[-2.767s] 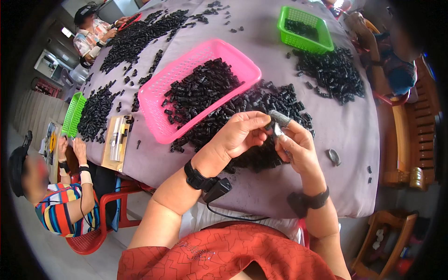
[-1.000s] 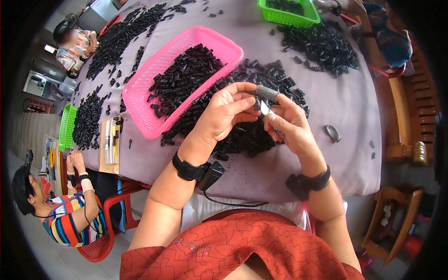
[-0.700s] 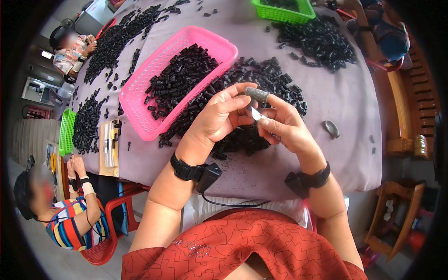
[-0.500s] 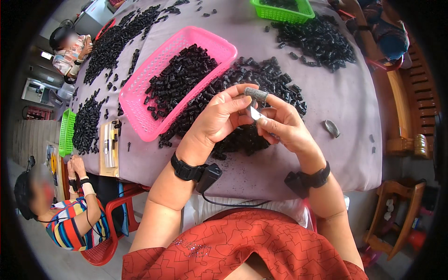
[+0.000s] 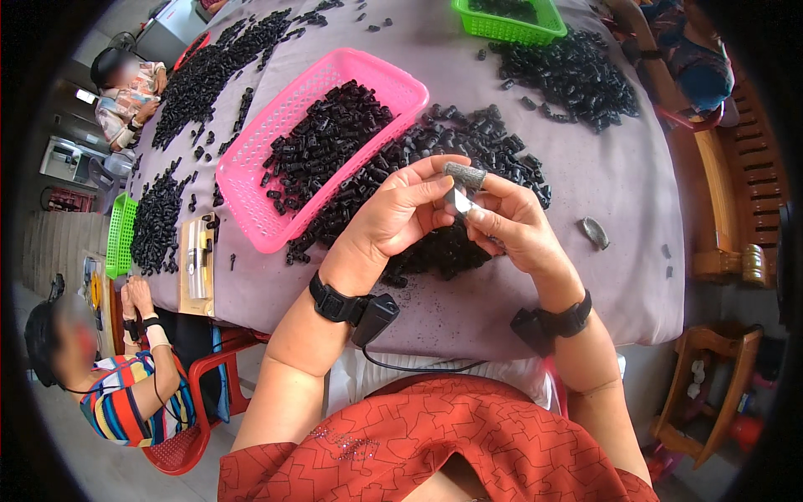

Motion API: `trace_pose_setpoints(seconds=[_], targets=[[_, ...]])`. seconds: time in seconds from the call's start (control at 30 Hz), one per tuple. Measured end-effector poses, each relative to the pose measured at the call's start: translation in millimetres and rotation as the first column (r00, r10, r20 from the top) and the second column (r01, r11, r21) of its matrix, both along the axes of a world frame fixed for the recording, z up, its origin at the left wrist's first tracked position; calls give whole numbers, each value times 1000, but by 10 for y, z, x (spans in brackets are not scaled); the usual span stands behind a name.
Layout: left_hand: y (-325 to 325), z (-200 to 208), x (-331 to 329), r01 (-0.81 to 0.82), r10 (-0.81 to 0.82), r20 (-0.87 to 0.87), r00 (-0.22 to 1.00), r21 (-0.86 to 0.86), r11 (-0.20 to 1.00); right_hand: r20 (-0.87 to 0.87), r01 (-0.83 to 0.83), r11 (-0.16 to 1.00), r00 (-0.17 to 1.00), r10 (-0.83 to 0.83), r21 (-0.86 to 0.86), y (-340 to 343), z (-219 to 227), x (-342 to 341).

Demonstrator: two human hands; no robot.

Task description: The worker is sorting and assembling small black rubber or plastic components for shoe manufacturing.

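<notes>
My left hand [image 5: 393,209] is closed, thumb and fingers pinching a small dark piece that is mostly hidden between the hands. Close against it, my right hand [image 5: 510,222] grips a knife with a short shiny blade [image 5: 457,201]; its handle is hidden in the fingers. A grey textured finger sleeve [image 5: 465,176] covers the tip of my right index finger. Below and beyond both hands spreads a heap of small black plastic parts [image 5: 452,251]. To the left of the heap stands a pink basket [image 5: 251,205] partly filled with the same parts.
Another grey finger sleeve [image 5: 595,233] lies on the cloth-covered table [image 5: 619,293] at right. A green basket [image 5: 510,29] and another heap [image 5: 577,75] are farther back. At left are a flat tray [image 5: 197,266], a green basket [image 5: 122,234], more heaps and two people seated.
Both hands stay together, with the blade shifted and turned slightly between them. The person at far left has moved a hand a little; the baskets and heaps are the same.
</notes>
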State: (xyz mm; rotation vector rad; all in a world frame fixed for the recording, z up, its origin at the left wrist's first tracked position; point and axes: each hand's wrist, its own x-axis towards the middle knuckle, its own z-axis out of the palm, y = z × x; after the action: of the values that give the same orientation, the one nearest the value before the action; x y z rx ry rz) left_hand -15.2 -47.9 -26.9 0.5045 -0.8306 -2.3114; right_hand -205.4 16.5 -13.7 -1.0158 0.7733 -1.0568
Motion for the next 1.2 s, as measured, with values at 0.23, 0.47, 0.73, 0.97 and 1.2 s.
trace_pose_setpoints(seconds=[0.23, 0.47, 0.73, 0.97, 1.2], targets=[[25, 17, -24, -21, 21, 17, 1000, 10, 1000, 22, 1, 1000, 1000, 0, -18, -11, -8, -11], [-3, -9, -16, -8, 12, -61, 998, 60, 998, -6, -34, 999, 999, 34, -33, 8, 19, 11], [-3, -50, -23, 25, -22, -47, 999, 49, 999, -9, 26, 1000, 1000, -25, 16, -24, -52, -18], [-5, -9, -11, -5, 8, -54, 999, 40, 999, 17, -43, 999, 999, 44, -24, 10, 3, 11], [-9, -36, -4, 22, -20, -48, 999, 35, 999, 6, -33, 999, 999, 33, 4, -5, -8, -7]])
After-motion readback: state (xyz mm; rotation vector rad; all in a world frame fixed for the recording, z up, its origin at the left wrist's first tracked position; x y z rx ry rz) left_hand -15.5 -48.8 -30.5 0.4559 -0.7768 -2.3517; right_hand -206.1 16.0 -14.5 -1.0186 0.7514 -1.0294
